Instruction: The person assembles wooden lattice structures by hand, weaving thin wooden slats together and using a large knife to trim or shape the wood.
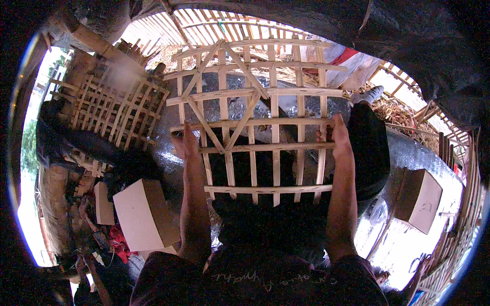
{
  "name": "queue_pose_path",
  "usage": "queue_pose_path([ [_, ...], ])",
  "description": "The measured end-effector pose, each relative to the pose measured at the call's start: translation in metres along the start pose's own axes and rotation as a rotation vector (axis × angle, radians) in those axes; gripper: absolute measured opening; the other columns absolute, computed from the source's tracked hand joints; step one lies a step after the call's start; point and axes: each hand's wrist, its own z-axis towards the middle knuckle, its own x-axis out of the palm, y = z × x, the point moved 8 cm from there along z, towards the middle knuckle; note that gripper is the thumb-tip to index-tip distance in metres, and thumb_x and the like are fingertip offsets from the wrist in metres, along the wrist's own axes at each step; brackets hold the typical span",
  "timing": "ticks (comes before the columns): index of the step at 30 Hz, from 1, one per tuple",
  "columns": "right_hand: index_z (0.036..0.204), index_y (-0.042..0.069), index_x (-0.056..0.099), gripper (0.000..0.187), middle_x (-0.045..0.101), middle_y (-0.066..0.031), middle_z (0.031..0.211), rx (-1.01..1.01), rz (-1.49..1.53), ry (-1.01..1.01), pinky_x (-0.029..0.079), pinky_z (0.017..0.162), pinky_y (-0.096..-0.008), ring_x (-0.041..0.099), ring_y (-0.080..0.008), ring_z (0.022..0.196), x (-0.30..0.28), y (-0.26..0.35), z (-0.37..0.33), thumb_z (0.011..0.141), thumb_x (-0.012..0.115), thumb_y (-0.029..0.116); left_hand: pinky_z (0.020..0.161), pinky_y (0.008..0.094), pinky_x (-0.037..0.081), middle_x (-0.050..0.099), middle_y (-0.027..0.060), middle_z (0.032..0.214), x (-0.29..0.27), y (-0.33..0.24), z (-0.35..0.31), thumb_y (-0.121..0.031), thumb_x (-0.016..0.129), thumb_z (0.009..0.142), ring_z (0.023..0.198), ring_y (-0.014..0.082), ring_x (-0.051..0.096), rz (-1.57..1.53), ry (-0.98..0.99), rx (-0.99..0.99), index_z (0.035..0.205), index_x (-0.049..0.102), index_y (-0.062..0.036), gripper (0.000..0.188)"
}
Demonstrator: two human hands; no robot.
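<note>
A pale bamboo lattice panel [275, 121] is held up in front of me, with its slats crossing in an open grid. Slanting strips form a zigzag on its left half. My left hand [187, 143] grips the panel's left edge near the middle crossbars, thumb pointing up. On the opposite edge, my right hand [339, 136] is closed at about the same height, its fingertips showing behind the slats. Both forearms reach up from below, and the panel stands over my dark clothing.
A stack of bamboo lattices [115, 104] lies at the left. One cardboard box [140, 211] stands at lower left, another box [421, 196] at right. Red cloth [121, 244] lies by the left box. Bamboo shavings [395, 113] are piled on the right, beyond a silvery sheet [414, 145].
</note>
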Motion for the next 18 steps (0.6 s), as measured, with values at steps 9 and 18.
queue_pose_path([
  [9, 0.117, 0.005, 0.054, 0.063, 0.058, -0.0096, 0.111, 0.000, -0.029, 0.092, 0.049, 0.074, -0.0413, 0.058, -0.0230, 0.091, -0.015, -0.031, 0.033, 0.090, 0.043, 0.061, 0.081, 0.0338, 0.047, 0.060, 0.0109, 0.111, -0.003, 0.033, 0.040, -0.036, 0.071, 0.082, 0.094, 0.0218, 0.058, 0.120, -0.056, 0.110, 0.120, 0.051, -0.0039, 0.054],
  [18, 0.103, 0.007, 0.056, 0.057, 0.060, -0.0119, 0.086, -0.013, -0.082, 0.015, 0.048, 0.065, -0.0400, 0.057, -0.0266, 0.072, -0.007, -0.015, 0.021, 0.087, 0.045, 0.062, 0.095, 0.0379, 0.040, 0.055, 0.0160, 0.127, -0.012, 0.033, 0.041, -0.049, 0.070, 0.078, 0.114, 0.0304, 0.053, 0.249, -0.107, 0.075, 0.127, 0.047, -0.0026, 0.071],
])
